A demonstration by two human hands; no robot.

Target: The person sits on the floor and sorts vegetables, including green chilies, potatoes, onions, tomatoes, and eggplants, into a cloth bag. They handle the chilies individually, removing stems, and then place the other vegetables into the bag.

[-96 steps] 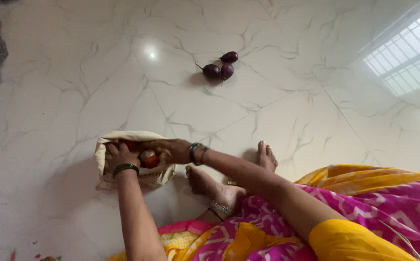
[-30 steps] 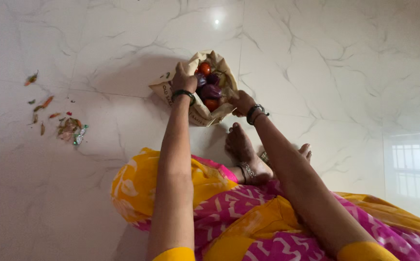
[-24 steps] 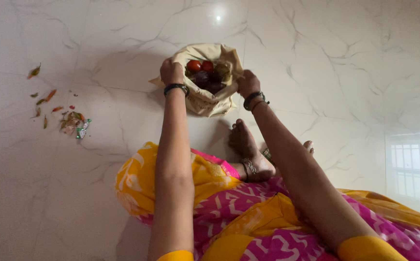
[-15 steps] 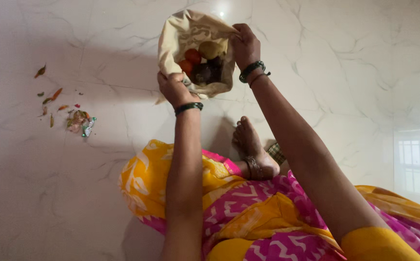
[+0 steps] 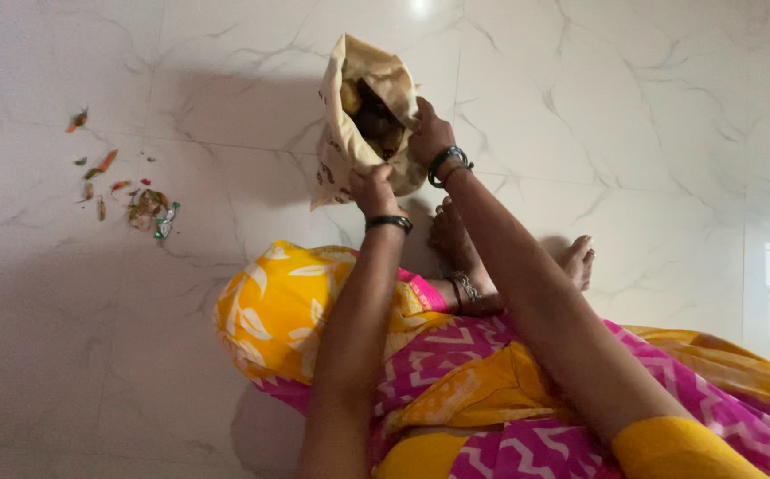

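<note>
The cloth bag (image 5: 363, 115) is now pinched nearly shut and lifted in the upper middle of the frame, where half a second ago its mouth gaped wide and showed red tomatoes and dark eggplants. The opening has narrowed to a slit, so only a brownish vegetable and some dark shapes show inside; the red ones are hidden. That suggests the bag is being gathered up with its load kept inside.

The left hand (image 5: 374, 188) grips the lower edge of the bag's mouth, fingers clenched on the cloth, a dark bangle at the wrist. The right hand (image 5: 430, 135) clutches the opposite edge, just beside the left, also closed on the fabric. Both hands have drawn closer together than before.

The bag is beige, soft and creased, sagging under its contents, with dark print on its side. It hangs above the white marble floor (image 5: 624, 106); whether its bottom touches the floor cannot be told. At the left of the frame lies a small heap of vegetable scraps (image 5: 141, 208). A bare foot (image 5: 456, 244) sits just below the bag.
</note>
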